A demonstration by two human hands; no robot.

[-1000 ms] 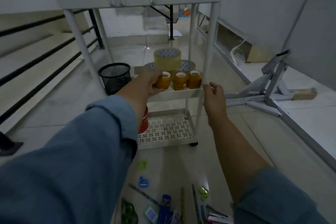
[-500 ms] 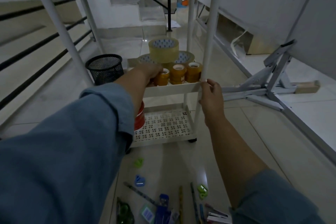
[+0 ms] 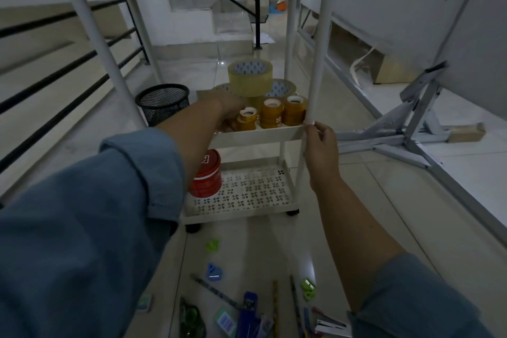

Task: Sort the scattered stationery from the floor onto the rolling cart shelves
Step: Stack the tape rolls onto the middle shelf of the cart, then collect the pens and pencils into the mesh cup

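Note:
The white rolling cart (image 3: 258, 134) stands in front of me. Its middle shelf holds large clear tape rolls (image 3: 249, 77) and a front row of small amber tape rolls (image 3: 271, 114). My left hand (image 3: 229, 105) reaches onto that shelf and curls round the leftmost small roll (image 3: 247, 118), which sits on the shelf. My right hand (image 3: 319, 145) grips the cart's front right post (image 3: 315, 85) at the middle shelf's corner. Scattered stationery lies on the floor below: a green clip (image 3: 212, 244), a blue sharpener (image 3: 214, 273), pencils (image 3: 274, 302) and a blue stapler (image 3: 249, 307).
A red tin (image 3: 205, 173) sits on the perforated bottom shelf (image 3: 255, 189). A black mesh bin (image 3: 164, 101) stands left of the cart. Folded metal table legs (image 3: 406, 129) lie on the floor at right. Stair rails run along the left.
My left hand has carried the small roll forward and lowered it onto the middle shelf beside the others. My right hand has closed on the cart's post.

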